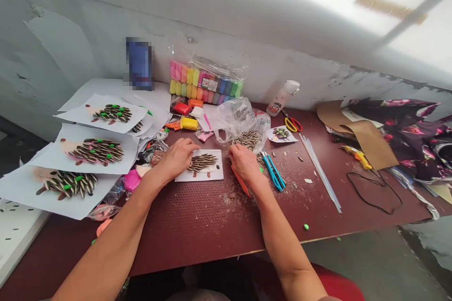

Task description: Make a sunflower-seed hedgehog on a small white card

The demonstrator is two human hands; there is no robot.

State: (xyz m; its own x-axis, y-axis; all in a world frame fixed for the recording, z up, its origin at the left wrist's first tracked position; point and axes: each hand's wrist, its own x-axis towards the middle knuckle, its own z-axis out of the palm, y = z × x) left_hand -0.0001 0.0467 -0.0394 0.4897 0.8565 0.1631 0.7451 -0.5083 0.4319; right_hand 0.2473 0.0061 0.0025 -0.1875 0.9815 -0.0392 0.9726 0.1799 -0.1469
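Note:
A small white card lies on the dark red table, bearing a hedgehog shape covered with striped seeds. My left hand rests at the card's left edge, its fingers together over the card's upper left part; anything between them is hidden. Right of the card, my right hand has its fingers drawn together at the near edge of a seed pile in a clear plastic bag. What its fingertips hold is too small to tell. An orange tool lies partly under this hand.
Finished-looking hedgehog sheets overlap at the left. Coloured clay packs stand at the back near a bottle. Blue-handled pliers, red-yellow scissors, glue sticks and a yellow glue gun lie rightward.

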